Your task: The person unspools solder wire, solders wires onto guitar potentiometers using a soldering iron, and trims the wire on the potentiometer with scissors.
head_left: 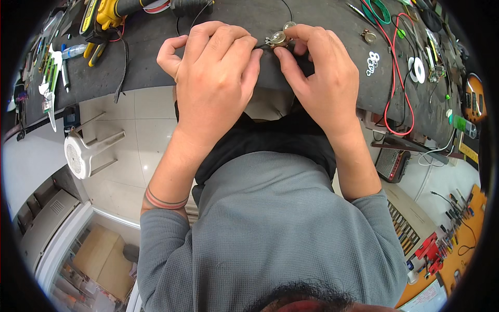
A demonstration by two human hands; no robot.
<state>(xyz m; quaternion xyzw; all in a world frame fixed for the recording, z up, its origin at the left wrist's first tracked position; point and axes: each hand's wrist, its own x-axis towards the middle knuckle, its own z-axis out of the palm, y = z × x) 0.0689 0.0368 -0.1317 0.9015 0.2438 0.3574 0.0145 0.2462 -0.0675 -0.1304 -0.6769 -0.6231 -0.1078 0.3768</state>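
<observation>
Over the near edge of the dark workbench (pixel 150 67), both my hands meet around a small part. Thumb and index of my right hand (pixel 325 73) close on a round metal potentiometer (pixel 278 38) with bare silvery lugs. My left hand (pixel 215 67) is closed just beside it, its thumb and index pinching a thin black wire (pixel 263 47) that runs to the potentiometer. A second round metal piece (pixel 289 25) shows right behind the first. My palms face down, so part of the grip is hidden.
On the right lie another potentiometer (pixel 369 36), several white washers (pixel 372 62), a looped red cable (pixel 396 78) and a white ring (pixel 416 69). A yellow-black power tool (pixel 106 15) and yellow-handled pliers (pixel 96 54) are at left. A white stool (pixel 78 155) stands below the bench.
</observation>
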